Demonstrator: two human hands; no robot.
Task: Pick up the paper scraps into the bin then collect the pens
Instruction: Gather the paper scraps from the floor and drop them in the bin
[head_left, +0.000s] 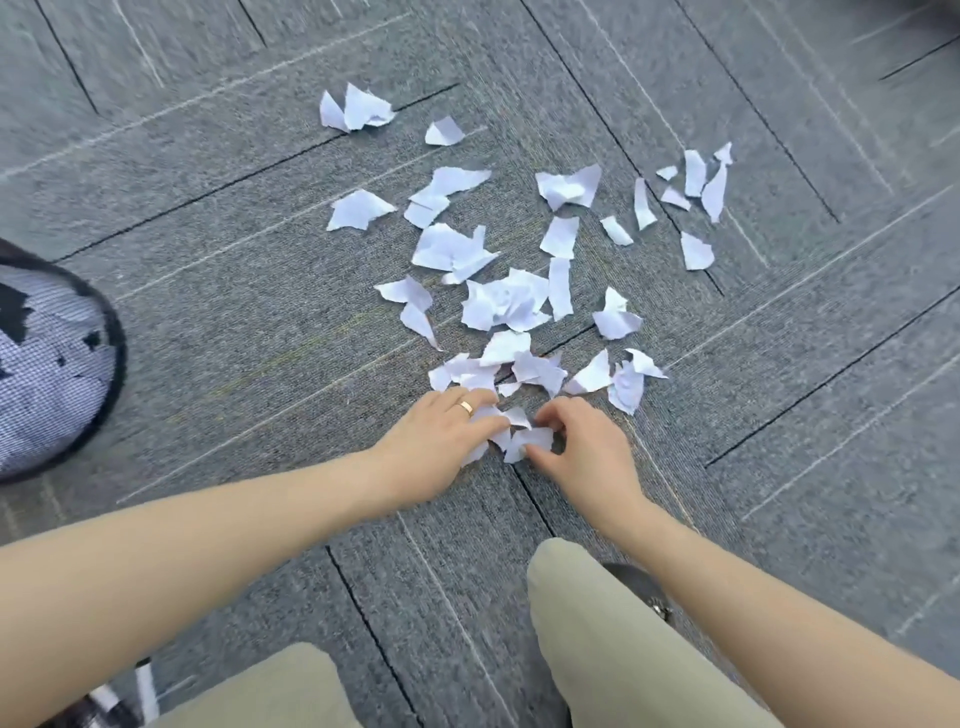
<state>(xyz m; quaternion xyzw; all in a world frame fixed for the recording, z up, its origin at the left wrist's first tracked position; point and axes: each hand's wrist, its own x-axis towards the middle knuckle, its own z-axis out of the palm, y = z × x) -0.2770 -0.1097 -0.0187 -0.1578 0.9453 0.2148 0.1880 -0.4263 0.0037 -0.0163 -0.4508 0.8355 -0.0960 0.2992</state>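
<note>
Both hands are down on the grey carpet floor (218, 322), working the near edge of the paper scraps (506, 304). Left hand (439, 441), ring on one finger, lies flat-ish over a few scraps, fingers (485, 428) spread narrow and pressing rather than pinching. Right hand (582, 447) is curled, thumb and fingers narrowed around a small piece between the hands; looks like a light pinch, not a firm hold. The small bunch of scraps (524, 439) sits between the two hands, touching both.

Rest of the pile fans out from 11 to 2 o'clock of the hands, with loose outliers at far 11 o'clock (356, 109) and 1 o'clock (698, 179). Mesh bin (111, 343) at 9 o'clock, well apart from the pile, already holding some paper. No pens in view.

Risks, as judged:
- Thin flat scraps on carpet are hard to get under; fingers may slide over and only push them along.
- Scooping with two hands could leave small bits behind or squeeze them out the sides.
- The carry to the bin goes sideways over open floor; a loose handful would shed pieces on the way.
- Far outliers are easy to miss.
- Pens unseen, so that step needs a search first.
</note>
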